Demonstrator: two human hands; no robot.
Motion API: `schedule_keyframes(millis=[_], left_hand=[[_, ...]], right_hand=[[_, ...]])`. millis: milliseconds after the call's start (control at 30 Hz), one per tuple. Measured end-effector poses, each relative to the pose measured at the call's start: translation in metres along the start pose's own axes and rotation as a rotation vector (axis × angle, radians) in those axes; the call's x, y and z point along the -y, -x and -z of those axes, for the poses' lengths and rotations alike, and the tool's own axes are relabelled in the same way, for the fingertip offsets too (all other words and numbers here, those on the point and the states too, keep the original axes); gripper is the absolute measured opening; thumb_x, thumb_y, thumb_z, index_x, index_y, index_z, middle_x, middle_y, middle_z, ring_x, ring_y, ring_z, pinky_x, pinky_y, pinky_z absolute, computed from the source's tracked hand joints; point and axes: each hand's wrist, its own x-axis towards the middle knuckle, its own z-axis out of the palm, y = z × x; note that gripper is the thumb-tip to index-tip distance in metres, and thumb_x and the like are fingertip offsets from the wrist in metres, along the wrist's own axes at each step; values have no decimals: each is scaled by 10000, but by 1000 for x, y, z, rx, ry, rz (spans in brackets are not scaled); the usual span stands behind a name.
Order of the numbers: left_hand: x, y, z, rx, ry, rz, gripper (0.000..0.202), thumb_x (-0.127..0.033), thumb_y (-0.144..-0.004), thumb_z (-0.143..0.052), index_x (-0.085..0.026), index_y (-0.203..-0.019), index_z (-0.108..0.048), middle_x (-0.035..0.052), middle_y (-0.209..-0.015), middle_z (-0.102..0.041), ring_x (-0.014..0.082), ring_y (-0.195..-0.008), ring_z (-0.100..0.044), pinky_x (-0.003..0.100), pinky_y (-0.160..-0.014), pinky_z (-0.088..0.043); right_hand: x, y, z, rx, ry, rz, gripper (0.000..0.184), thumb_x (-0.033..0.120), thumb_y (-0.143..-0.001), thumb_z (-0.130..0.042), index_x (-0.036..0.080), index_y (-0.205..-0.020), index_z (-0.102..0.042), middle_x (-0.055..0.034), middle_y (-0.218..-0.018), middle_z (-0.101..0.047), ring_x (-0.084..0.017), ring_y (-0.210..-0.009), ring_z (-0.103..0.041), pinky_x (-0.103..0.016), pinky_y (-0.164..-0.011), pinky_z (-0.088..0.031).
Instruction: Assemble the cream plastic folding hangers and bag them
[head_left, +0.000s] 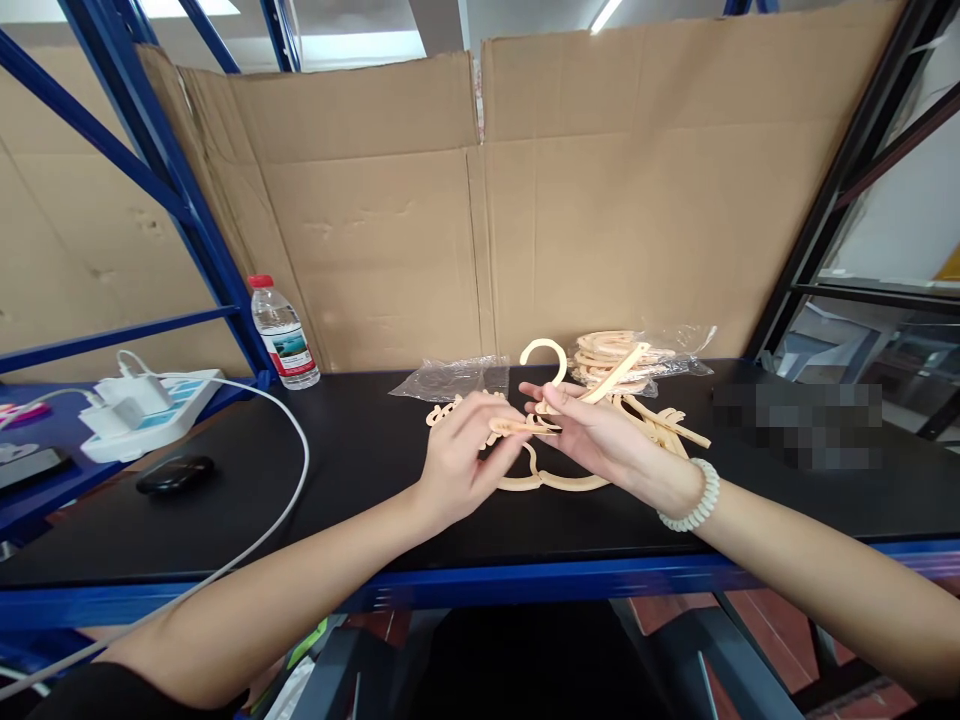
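Left hand (466,458) pinches a slim beige piece (511,427) above the black table (367,450); right hand (596,432), fingers part-curled, holds a beige strip (621,372). Both look light, stiff (plastic, perhaps), likely a bit slippery; best gripped mid-length.

Left hand (465,455): fingers pinching slim beige piece (510,427).
Right hand (589,435): beige strip (619,372) between thumb and fingers; bracelet (703,503) at wrist.
Black table (360,535): curved pieces (576,483) under hands.
Behind hands: film (454,378), wrapped bundle (611,358).
Table's left: mouse (175,475), red-capped bottle (285,338) near cardboard (375,250).
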Motion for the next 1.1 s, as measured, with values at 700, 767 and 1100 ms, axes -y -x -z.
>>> schedule_keyframes(millis=[700,767,1100], left_hand=[[-2,9,-7,-69,599,678,376,-170,-684,-830,-192,-916,-534,18,-859,-764,172,-846,-730,326,-864,-548],[1,11,-8,-42,594,677,319,-171,-663,-838,-174,-845,-577,25,-848,-757,178,-852,-722,325,-868,-539],[-4,12,-10,48,682,631,258,-238,-757,-780,-186,-831,-538,19,-875,-731,151,-822,-700,303,-819,-538]], right_hand=[[-8,14,23,-25,117,-152,250,192,-676,-849,181,-899,-735,-12,-836,-724,-140,-800,-712,-267,-804,-591],[-9,14,22,-17,157,-123,235,211,-674,-850,180,-879,-740,-10,-825,-714,-132,-762,-699,-260,-746,-594],[-8,18,17,85,352,0,210,331,-767,-785,185,-830,-648,-4,-814,-657,-166,-836,-690,-273,-690,-607]])
